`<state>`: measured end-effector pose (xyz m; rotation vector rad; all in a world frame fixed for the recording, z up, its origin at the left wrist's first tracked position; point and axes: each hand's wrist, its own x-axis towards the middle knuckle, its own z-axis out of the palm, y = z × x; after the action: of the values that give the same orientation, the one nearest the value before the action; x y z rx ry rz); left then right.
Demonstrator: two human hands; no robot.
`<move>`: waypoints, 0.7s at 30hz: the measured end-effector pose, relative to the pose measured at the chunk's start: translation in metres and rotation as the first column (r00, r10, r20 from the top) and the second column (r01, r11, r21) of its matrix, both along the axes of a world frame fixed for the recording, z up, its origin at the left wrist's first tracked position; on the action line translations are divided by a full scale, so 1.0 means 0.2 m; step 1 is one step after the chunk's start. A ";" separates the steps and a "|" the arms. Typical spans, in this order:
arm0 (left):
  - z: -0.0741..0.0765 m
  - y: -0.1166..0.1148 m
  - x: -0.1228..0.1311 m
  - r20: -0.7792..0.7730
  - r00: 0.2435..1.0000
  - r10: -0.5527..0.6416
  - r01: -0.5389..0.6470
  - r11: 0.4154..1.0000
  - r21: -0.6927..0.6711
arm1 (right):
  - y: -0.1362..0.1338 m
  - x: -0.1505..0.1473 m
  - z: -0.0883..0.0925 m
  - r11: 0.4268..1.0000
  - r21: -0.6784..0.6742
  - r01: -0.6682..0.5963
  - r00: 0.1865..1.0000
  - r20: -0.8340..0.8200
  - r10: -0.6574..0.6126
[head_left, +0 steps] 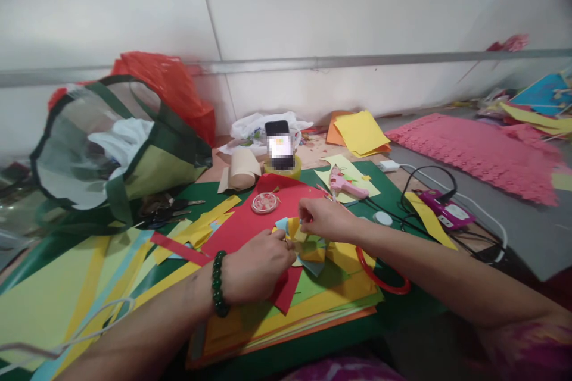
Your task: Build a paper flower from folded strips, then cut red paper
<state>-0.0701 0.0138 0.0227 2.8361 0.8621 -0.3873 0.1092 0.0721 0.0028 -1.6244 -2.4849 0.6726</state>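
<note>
My left hand (261,262), with a green bead bracelet (218,283) at the wrist, is closed at the edge of a small paper piece (308,250) made of yellow, blue and green folded strips. From the right, my right hand (328,220) pinches at the top of this paper piece with fingers bent down. What sits between its fingertips is too small to make out. Beneath both hands lie a red paper sheet (236,223) and a stack of coloured paper (322,315). A red ring-shaped handle (386,286) shows under my right forearm.
A pink glue gun (346,183) lies on pale paper behind my right hand. A purple power strip (447,213) with cables is at the right. Behind stand a phone (279,146) and a tape roll (282,171). Scissors (167,209) and a bag (165,152) are left.
</note>
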 end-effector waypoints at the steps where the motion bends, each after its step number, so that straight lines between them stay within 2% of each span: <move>1: 0.01 0.00 0.01 -0.033 0.999 -0.004 0.004 1.000 -0.013 | 0.00 0.00 0.01 1.000 -0.001 -0.002 1.000 0.011 0.002; 5: 0.04 -0.01 0.03 -0.100 0.995 0.005 -0.008 1.000 -0.023 | -0.01 -0.01 0.02 1.000 0.012 -0.006 0.999 0.054 0.006; 11: 0.00 -0.01 0.04 -0.066 0.998 0.018 -0.018 1.000 -0.006 | -0.01 -0.01 0.01 0.999 0.047 -0.020 0.994 0.106 0.015; 21: -0.01 0.01 0.05 -0.063 0.997 0.040 -0.041 0.999 -0.023 | -0.03 -0.02 0.00 0.994 0.082 -0.069 0.986 0.157 0.055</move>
<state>-0.0611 0.0148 0.0207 2.7933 0.9186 -0.4794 0.1062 0.0665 0.0023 -1.6324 -2.6414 0.4525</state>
